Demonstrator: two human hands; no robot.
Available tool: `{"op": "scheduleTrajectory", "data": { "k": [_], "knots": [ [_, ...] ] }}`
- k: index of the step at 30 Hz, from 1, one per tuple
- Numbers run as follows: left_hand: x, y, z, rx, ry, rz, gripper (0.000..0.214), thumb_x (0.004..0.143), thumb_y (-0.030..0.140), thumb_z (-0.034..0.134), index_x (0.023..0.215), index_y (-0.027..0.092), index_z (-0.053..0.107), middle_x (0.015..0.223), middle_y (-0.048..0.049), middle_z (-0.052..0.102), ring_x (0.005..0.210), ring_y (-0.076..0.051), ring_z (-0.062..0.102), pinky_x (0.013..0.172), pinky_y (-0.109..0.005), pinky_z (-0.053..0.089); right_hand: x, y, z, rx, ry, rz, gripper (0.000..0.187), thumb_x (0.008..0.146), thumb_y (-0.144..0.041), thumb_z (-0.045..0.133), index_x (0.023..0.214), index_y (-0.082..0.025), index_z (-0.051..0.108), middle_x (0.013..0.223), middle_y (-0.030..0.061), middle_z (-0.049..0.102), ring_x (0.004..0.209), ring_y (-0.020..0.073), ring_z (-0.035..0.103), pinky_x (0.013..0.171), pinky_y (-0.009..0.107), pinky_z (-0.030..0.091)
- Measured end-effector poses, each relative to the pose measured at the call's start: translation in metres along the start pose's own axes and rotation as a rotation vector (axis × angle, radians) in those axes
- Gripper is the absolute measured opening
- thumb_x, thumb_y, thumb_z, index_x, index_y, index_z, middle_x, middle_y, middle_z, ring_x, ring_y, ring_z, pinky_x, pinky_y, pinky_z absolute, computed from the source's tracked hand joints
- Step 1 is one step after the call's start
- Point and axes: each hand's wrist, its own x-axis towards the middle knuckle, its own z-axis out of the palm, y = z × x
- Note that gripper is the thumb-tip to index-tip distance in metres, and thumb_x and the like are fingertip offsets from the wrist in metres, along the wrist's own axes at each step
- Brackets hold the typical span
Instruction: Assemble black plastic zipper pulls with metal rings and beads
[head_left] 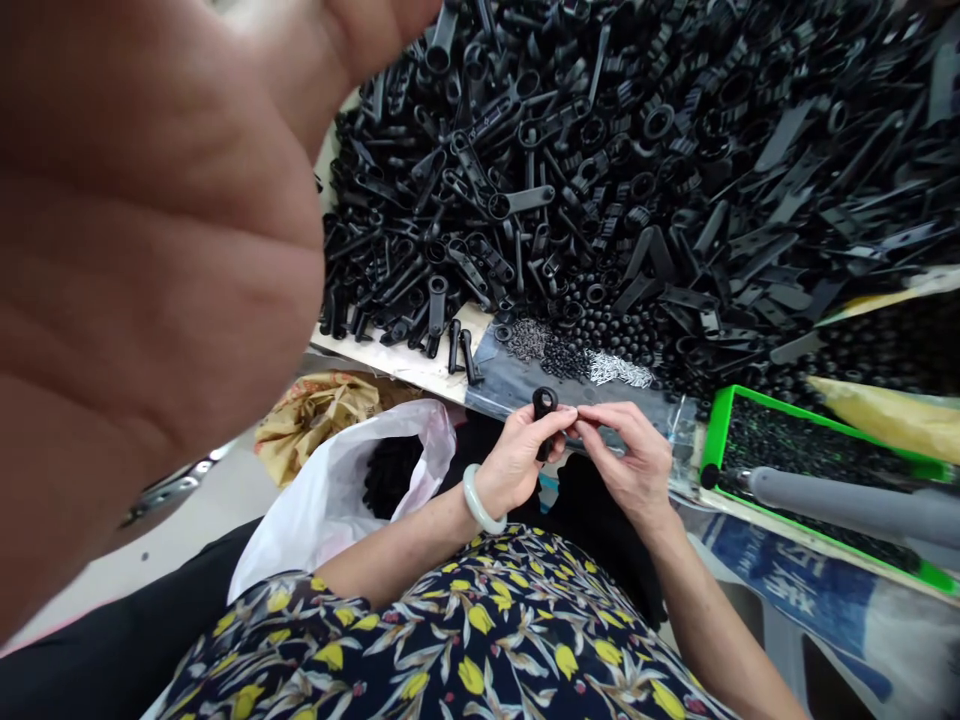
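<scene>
While L hand (516,458) curls round 1 blk part (540,409), R hand (634,460) pinches nearly closed, contents unclear.

The head view faces forward and down; left hand (521,455) and right hand (628,458) near.

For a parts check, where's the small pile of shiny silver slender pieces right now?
Head view, right of centre: the silver pile lies on the grey sheet, beyond the bare right hand, beside tiny black pieces.
</scene>
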Motion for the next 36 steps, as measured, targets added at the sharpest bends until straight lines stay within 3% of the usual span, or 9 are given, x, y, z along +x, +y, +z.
{"op": "scheduleTrajectory", "data": {
  "k": [7,17,29,36],
  "knots": [
    [0.0,-0.002,0.0,-0.104,0.0,-0.089,0.035,0.066,0.036,0.093,0.079,0.015,0.067,0.071,0.0031,0.06,0.06,-0.007,0.049,0.055,-0.024,0.031,-0.001,-0.001,0.001,-0.011,-0.002,0.006,0.019,0.096,-0.021,0.069,0.114,-0.027,0.073,0.1,0.0048,0.076,0.089,0.0213,0.071,0.081,0.038,0.059],
    [0.0,-0.007,-0.002,-0.106,0.006,-0.087,0.037,0.063,0.036,0.095,0.08,0.016,0.07,0.073,0.0024,0.061,0.061,-0.007,0.049,0.055,-0.024,0.03,-0.003,0.001,0.005,-0.087,0.025,-0.03,0.017,0.094,-0.021,0.068,0.11,-0.027,0.071,0.098,0.0047,0.076,0.091,0.0233,0.071,0.084,0.04,0.058],
    [-0.001,-0.009,0.0,0.036,0.03,0.054,0.037,0.066,0.042,0.094,0.077,0.014,0.071,0.073,0.0011,0.061,0.059,-0.007,0.044,0.056,-0.025,0.028,-0.004,0.006,0.002,-0.09,-0.018,-0.096,0.025,0.091,-0.014,0.068,0.111,-0.028,0.072,0.094,0.0021,0.077,0.086,0.0222,0.073,0.096,0.046,0.061],
    [0.0,-0.012,-0.001,0.014,-0.01,-0.034,0.038,0.068,0.044,0.093,0.08,0.014,0.072,0.071,0.0016,0.06,0.059,-0.007,0.046,0.056,-0.024,0.03,-0.003,0.007,0.002,-0.072,-0.017,-0.07,0.02,0.092,-0.016,0.067,0.106,-0.028,0.072,0.086,0.0008,0.074,0.077,0.0201,0.069,0.094,0.045,0.06]
  ]
}}
